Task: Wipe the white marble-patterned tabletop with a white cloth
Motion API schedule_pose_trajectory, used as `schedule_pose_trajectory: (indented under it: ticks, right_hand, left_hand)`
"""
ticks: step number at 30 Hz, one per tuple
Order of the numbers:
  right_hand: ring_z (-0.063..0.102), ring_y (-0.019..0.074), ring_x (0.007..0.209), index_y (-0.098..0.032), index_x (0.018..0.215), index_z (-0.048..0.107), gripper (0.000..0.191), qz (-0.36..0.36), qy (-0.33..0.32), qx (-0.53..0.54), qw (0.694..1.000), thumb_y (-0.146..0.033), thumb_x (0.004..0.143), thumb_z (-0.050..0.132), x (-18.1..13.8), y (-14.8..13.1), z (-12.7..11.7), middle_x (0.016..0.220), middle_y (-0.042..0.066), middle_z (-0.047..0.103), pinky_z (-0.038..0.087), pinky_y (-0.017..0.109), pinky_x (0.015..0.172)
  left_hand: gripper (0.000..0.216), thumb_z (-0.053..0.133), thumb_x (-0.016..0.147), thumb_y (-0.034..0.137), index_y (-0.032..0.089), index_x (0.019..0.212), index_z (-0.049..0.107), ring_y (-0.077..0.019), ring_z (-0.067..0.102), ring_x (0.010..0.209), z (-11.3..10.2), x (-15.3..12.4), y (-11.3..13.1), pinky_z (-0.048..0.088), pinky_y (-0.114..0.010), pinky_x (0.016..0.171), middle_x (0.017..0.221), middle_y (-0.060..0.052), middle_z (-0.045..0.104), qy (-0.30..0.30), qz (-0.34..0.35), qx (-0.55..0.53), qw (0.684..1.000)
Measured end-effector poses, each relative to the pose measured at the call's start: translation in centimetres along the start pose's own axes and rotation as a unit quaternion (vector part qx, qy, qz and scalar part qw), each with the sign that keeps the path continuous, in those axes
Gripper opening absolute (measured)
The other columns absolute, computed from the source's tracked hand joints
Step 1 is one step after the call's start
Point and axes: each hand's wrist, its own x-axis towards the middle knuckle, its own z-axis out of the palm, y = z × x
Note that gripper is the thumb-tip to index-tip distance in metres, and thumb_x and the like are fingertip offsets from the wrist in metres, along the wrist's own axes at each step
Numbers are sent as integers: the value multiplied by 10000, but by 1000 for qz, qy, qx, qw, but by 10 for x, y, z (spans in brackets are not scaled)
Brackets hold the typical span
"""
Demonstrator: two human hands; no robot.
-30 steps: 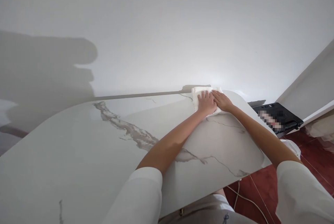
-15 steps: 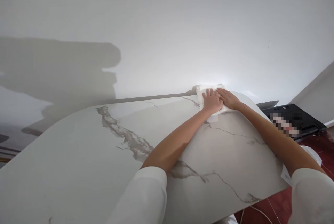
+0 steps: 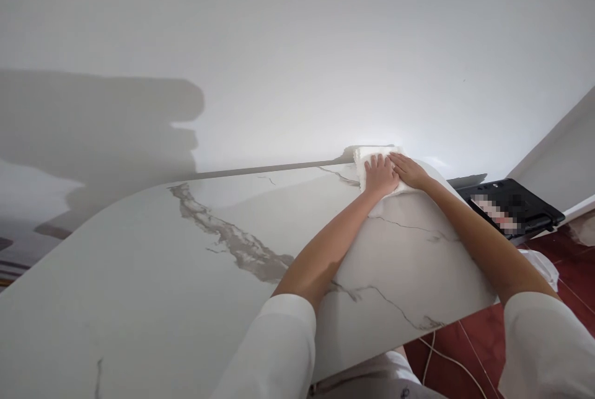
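Observation:
A folded white cloth (image 3: 370, 153) lies on the white marble-patterned table (image 3: 186, 263), close to its far right corner and against the wall side. My left hand (image 3: 382, 177) presses down on the cloth, palm low and fingers spread. Beside it, my right hand (image 3: 409, 171) lies on the cloth's right part with fingers stretched out toward the left hand. The two hands meet or nearly meet at the fingertips. Beneath them, part of the cloth is hidden.
A pale wall (image 3: 297, 64) rises behind the table's far edge. To the right, a black object (image 3: 539, 207) with a blurred patch stands beyond the table. A white plastic bag (image 3: 542, 266) and a pale cable (image 3: 453, 362) lie by the red floor (image 3: 576, 263).
Both hands and the cloth have slid slightly right along the table, toward its far corner. The camera view has shifted a little to the right.

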Motion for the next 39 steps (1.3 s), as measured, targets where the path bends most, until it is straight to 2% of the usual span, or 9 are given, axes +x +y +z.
schedule_pose_trajectory:
  ticks: [8,16,20,25,32,36,39]
  right_hand:
    - [292,255,1371,-189,1429,365,553,-21,17,9,1000,-441,972,182,-52,-25,-10,1466,84,385,279,500,1116]
    - [292,282,1368,-110,1419,372,579,-9,20,-4,1000,-415,971,169,-105,-57,-21,1467,143,366,286,511,1107]
    - [299,271,1366,-171,1434,353,534,-19,33,-11,999,-393,974,197,-130,-76,-28,1459,104,392,306,520,1098]
    - [303,281,1364,-117,1432,347,536,-25,32,-28,999,-356,972,213,-160,-102,-36,1458,145,379,308,523,1096]
    - [290,270,1370,-125,1443,328,535,-23,27,-37,999,-355,972,220,-198,-137,-49,1472,132,355,314,497,1099]
    - [267,261,1380,-124,1446,321,536,-15,25,-41,999,-358,976,211,-211,-151,-53,1488,137,326,304,487,1104]
    - [264,257,1381,-146,1452,312,531,-23,25,-29,999,-366,979,214,-214,-148,-55,1483,126,341,306,498,1103]
  left_hand:
    - [573,264,903,334,79,1410,340,-328,200,1389,-9,-51,19,194,-507,1106,1505,-150,282,-5,19,8,1000]
    - [567,244,915,335,72,1408,345,-338,217,1382,-20,-103,37,218,-514,1097,1498,-160,294,-12,40,19,999]
    - [570,260,911,337,69,1406,349,-352,229,1375,-26,-130,46,225,-524,1092,1494,-167,301,-12,45,22,999]
    - [568,259,916,338,71,1410,348,-355,228,1377,-33,-163,55,227,-524,1095,1494,-171,302,-9,52,20,998]
    - [577,293,907,332,64,1417,334,-368,210,1382,-43,-207,67,223,-548,1094,1503,-178,278,-12,57,24,998]
    - [586,306,901,330,48,1414,333,-380,202,1383,-46,-222,70,223,-561,1088,1501,-195,274,-15,62,19,998]
    - [598,312,897,338,38,1414,327,-390,192,1383,-44,-223,75,215,-577,1084,1501,-205,266,-13,56,17,998]
